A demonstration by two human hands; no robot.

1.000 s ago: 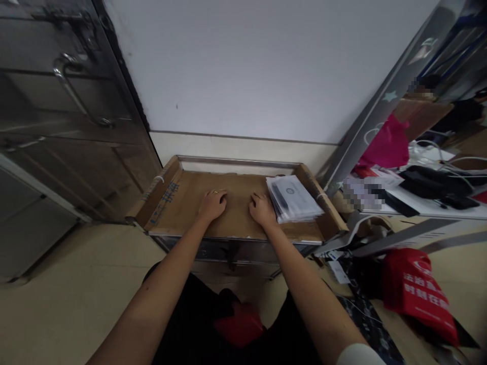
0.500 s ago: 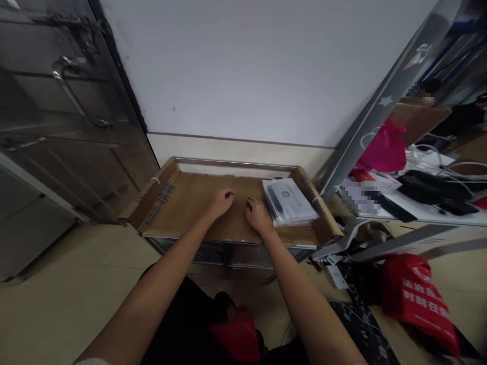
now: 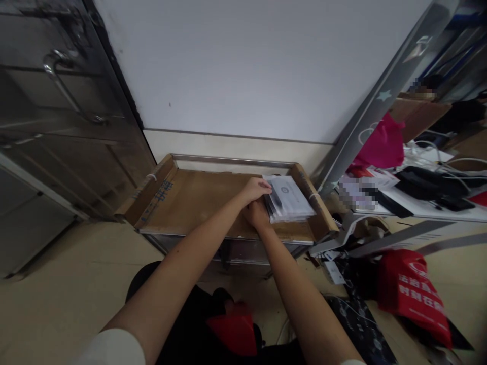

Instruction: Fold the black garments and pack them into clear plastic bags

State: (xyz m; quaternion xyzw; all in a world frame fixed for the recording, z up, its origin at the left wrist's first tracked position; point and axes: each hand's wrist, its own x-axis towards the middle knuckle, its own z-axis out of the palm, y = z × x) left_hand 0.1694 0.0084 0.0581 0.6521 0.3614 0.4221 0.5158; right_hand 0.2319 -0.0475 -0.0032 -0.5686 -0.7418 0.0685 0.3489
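A stack of white plastic-wrapped packets [image 3: 291, 197] lies at the right end of a cardboard-lined tray [image 3: 198, 197]. My left hand [image 3: 256, 190] reaches across to the stack's left edge, its fingers pressed together at the top packet's edge; whether it grips that packet is too small to tell. Just below it my right hand [image 3: 257, 213] rests beside the stack's lower left side. The left hand partly covers the right one, and the right hand's fingers are hidden.
Cardboard walls border the tray left and right, with a white wall [image 3: 236, 66] behind. On the left is a metal door [image 3: 64, 126]. A cluttered white desk [image 3: 437, 210] stands at the right, a red bag [image 3: 414, 296] on the floor below it.
My left hand has moved right, from the middle of the tray to the stack's left edge, and now overlaps my right hand. The right hand has stayed nearly in place. The view has shifted slightly.
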